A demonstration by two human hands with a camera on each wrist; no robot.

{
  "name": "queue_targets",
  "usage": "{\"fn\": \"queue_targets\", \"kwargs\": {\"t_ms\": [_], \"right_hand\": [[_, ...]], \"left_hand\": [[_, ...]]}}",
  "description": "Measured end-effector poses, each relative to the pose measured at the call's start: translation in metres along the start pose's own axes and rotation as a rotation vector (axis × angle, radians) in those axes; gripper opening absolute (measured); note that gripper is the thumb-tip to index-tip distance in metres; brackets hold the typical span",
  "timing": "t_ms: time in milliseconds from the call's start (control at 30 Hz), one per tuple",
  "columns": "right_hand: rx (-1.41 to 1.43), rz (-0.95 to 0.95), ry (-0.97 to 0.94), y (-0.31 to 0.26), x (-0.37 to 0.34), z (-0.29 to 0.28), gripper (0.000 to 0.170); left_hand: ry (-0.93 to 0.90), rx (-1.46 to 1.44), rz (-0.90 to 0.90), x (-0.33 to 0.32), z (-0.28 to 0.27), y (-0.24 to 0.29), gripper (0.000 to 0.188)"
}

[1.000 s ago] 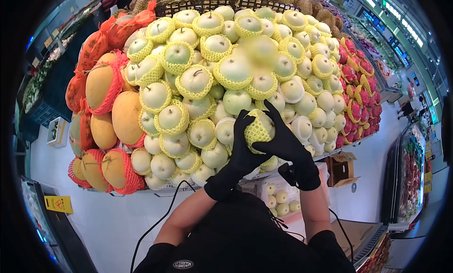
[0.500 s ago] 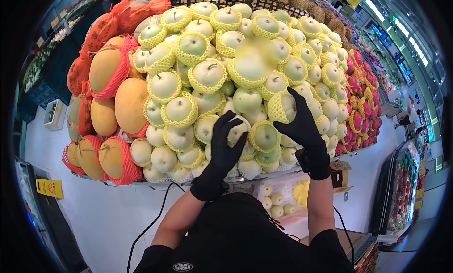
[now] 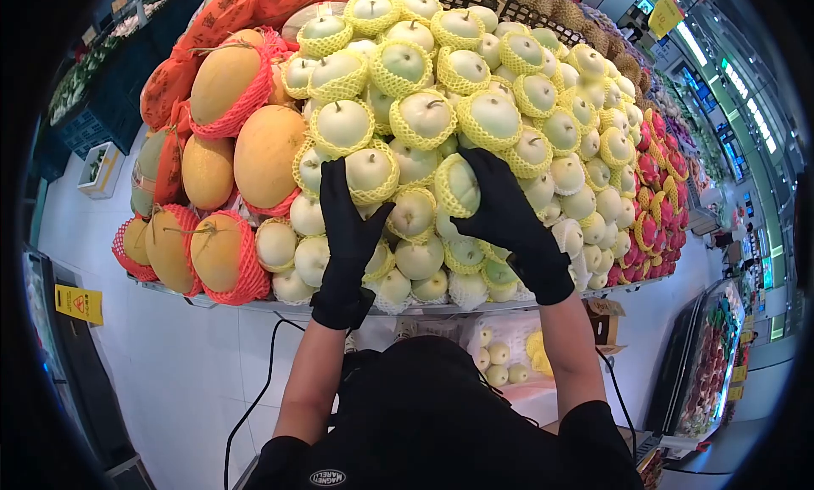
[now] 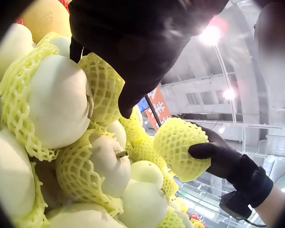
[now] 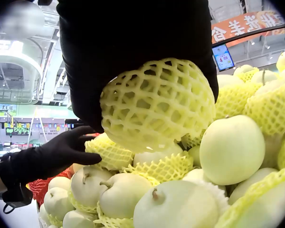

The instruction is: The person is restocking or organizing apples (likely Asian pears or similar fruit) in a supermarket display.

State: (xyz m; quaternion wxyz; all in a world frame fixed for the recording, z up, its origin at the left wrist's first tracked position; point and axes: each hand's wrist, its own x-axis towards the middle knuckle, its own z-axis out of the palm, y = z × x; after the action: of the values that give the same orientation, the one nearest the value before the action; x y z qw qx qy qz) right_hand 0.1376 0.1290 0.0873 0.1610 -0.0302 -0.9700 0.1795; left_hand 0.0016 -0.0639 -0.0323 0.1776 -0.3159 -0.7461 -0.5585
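In the head view, my right hand [image 3: 507, 208], in a black glove, grips a pale green melon [image 3: 462, 187] wrapped in yellow foam netting. The right wrist view has the netting [image 5: 156, 104] of that melon beneath the palm. My left hand [image 3: 349, 223], also gloved, is at another netted melon [image 3: 370, 169] in the pile. Its fingers stretch along the left side and its thumb lies near the lower edge. From the left wrist, that melon's netting [image 4: 102, 88] shows between fingers and thumb, partly hidden by the glove.
Orange melons [image 3: 267, 159] in red netting lie to the left of the pale melons, dragon fruit [image 3: 653, 202] to the right. Durians [image 3: 560, 11] sit behind. Below the stand's front edge is a box of pale melons [image 3: 498, 353]. A black cable [image 3: 254, 392] hangs beside the left arm.
My hands were together around one netted melon, then parted. The left hand has moved left to another melon. The right hand has lifted a netted melon and tilted it.
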Motion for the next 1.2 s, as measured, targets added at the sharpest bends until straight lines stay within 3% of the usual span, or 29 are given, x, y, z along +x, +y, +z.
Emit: {"fn": "queue_targets", "kwargs": {"t_ms": [200, 300, 400, 567, 600, 700, 800, 967, 1067, 1200], "right_hand": [[-0.005, -0.053, -0.137, 0.005, 0.021, 0.038, 0.098], [-0.137, 0.045, -0.132, 0.01, 0.025, 0.048, 0.101], [-0.403, 0.006, 0.043, 0.003, 0.018, 0.042, 0.105], [-0.182, 0.079, 0.018, 0.022, 0.002, 0.044, 0.108], [-0.181, 0.076, 0.036, 0.022, -0.001, 0.045, 0.108], [-0.171, 0.051, 0.088, 0.02, -0.008, 0.047, 0.106], [-0.155, 0.049, 0.129, 0.021, -0.018, 0.041, 0.097], [0.037, 0.196, 0.15, 0.036, -0.045, 0.033, 0.086], [0.36, 0.288, 0.093, 0.037, -0.053, 0.028, 0.081], [0.524, 0.256, 0.143, 0.037, -0.041, 0.044, 0.078]], "left_hand": [[0.008, 0.012, 0.051, 0.01, -0.001, 0.0, 0.087], [0.006, 0.044, 0.045, 0.012, -0.007, -0.003, 0.088], [-0.002, 0.08, 0.043, 0.011, -0.008, -0.004, 0.085], [-0.029, 0.137, 0.13, -0.005, -0.006, 0.031, 0.075], [-0.105, 0.044, 0.143, -0.012, 0.0, 0.038, 0.065], [-0.249, 0.055, 0.205, -0.024, 0.022, 0.05, 0.06], [-0.264, -0.146, -0.054, -0.027, 0.041, 0.052, 0.063], [-0.32, -0.263, -0.147, -0.014, 0.041, 0.052, 0.076], [-0.35, -0.126, -0.129, -0.015, 0.049, 0.044, 0.072], [-0.392, -0.27, -0.245, -0.01, 0.055, 0.048, 0.072]]}}
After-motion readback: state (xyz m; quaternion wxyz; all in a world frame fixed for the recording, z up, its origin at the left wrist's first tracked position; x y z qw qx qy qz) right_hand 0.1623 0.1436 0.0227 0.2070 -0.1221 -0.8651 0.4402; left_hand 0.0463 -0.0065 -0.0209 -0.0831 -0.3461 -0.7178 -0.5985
